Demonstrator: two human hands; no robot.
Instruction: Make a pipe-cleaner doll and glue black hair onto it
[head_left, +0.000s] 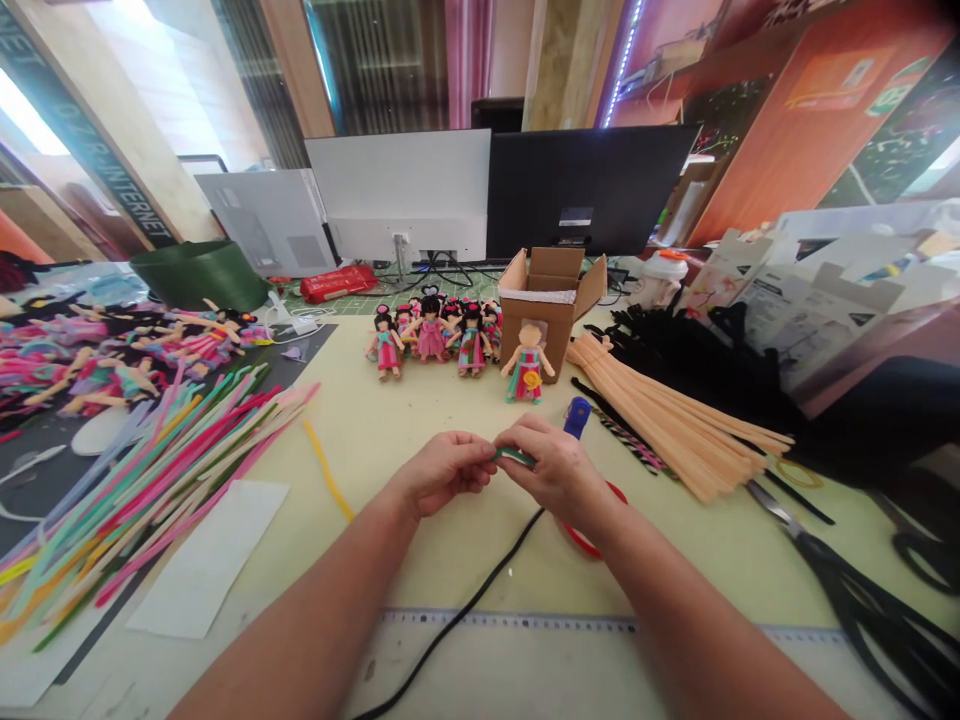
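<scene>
So both hands are busy right over the worktop (442,570) with one short green strip (516,457). The right hand (559,465) has it grasped between thumb and fingers, and the left hand (454,468) looks pinched onto the other end, though the fingertips hide the exact contact. I'd call this the fiddly shaping or bending stage. Imo the next move calls for a firm two-handed pinch and small finger work, since there's hardly any strip to hold.

Headcount time: one bald doll (529,372) just beyond the hands, in front of one cardboard box (570,340). Left of it there's a cluster of dark-haired dolls (431,335), at least five, but they overlap too much for a proper count. Way off left of the hands, a doll pile (127,375), no chance of counting that.

One yellow pipe cleaner (325,465) sits near the left forearm, with a loose colored bunch (172,480) further left, dozens maybe. Right of the hands: one peach bundle (667,420) and one big pair of scissors (810,545). One ruler (510,622) lies on the near side.
</scene>
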